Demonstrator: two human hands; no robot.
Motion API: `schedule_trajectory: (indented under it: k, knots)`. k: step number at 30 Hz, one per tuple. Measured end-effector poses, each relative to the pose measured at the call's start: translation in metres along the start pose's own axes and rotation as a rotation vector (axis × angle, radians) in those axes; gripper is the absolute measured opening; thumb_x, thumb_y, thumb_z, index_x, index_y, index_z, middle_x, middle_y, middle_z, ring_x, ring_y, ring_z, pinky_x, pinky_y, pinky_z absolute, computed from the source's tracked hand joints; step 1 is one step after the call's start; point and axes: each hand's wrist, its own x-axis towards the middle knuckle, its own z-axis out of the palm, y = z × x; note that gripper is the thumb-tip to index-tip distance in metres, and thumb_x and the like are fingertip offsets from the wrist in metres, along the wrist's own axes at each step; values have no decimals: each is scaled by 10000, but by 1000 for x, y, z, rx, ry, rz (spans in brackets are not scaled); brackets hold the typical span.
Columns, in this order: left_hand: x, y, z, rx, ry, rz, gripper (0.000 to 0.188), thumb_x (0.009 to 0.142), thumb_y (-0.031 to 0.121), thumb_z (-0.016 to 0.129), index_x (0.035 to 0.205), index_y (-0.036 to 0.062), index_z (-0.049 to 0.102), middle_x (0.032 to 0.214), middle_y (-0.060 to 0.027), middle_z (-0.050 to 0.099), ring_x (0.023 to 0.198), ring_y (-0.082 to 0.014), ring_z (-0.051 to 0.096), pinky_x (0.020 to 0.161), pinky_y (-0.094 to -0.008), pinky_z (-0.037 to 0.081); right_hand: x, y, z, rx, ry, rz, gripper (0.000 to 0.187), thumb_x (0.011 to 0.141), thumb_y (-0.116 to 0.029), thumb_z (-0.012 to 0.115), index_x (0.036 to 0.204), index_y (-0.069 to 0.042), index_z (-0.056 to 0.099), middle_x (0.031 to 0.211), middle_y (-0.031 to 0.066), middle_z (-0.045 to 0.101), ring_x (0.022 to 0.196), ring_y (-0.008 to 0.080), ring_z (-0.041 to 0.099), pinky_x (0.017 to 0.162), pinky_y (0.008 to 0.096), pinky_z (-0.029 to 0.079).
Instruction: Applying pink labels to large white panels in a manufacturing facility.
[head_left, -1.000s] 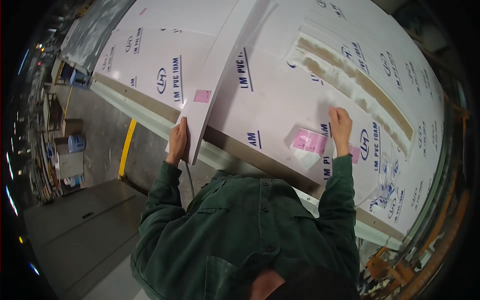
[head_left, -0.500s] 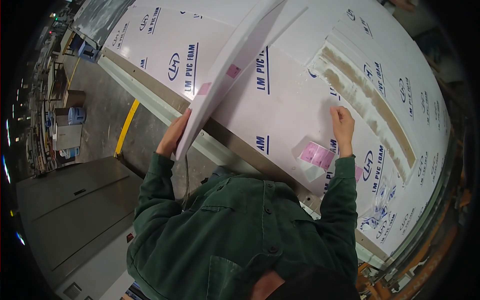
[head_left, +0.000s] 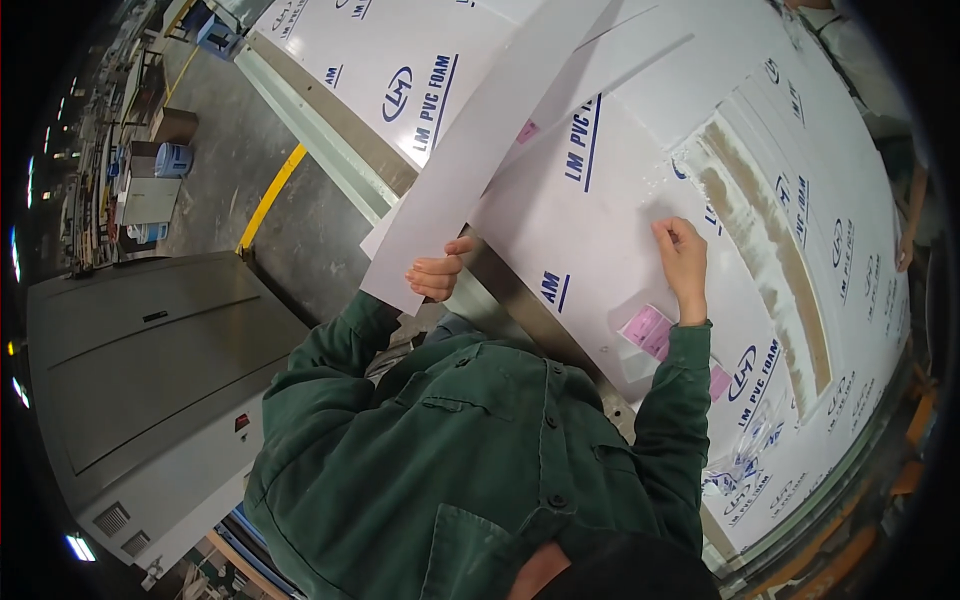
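While a broad white, blue-printed worktop (head_left: 625, 215) spreads below, the long flat white board (head_left: 450, 170) reaches over its edge, best kept from bending or twisting. Left of the board, a grey metal cabinet (head_left: 160, 345) could limit swing; right of it lie a brown-smeared white strip (head_left: 768, 262), crumpled clear film (head_left: 750, 445) and rectangular pink labels (head_left: 648, 330). The left hand (head_left: 435, 273) wraps its fingers round the board's near end; the right hand's (head_left: 681, 258) curl together, contents unclear.

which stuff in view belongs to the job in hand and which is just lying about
In use, seemingly:
- long white board, gripped by the left hand
- pink labels, near the curled right hand; can't tell if it holds anything

Probably just lying about:
- crumpled clear plastic
- brown-and-white strip
- blue bucket
- grey cabinet
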Motion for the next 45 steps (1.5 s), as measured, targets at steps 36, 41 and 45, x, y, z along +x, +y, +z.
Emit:
schedule_trajectory:
  k: [36, 41, 45]
  knots:
    - [-15, 43, 18, 2874, 1502, 178, 496, 857, 501, 674, 954, 33, 543, 778, -149, 592, 696, -344, 570, 638, -437, 453, 127, 171, -148, -884, 521, 283, 332, 801, -234, 691, 1078, -92, 578, 1109, 103, 558, 1081, 290, 547, 924, 465, 407]
    - [-16, 52, 22, 2804, 1568, -114, 551, 868, 523, 641, 1034, 9, 536, 940, -262, 644, 872, -446, 620, 712, -484, 494, 115, 176, -172, -768, 527, 352, 585, 726, -449, 764, 1129, -81, 551, 1186, 91, 532, 1156, 272, 484, 963, 461, 362]
    - [-17, 61, 23, 2719, 1554, -220, 604, 873, 545, 619, 1082, -15, 529, 991, -295, 635, 923, -488, 600, 744, -516, 486, 113, 182, -200, -767, 364, 309, 805, 742, -587, 715, 1322, -78, 487, 1272, 110, 495, 1241, 301, 446, 1045, 447, 330]
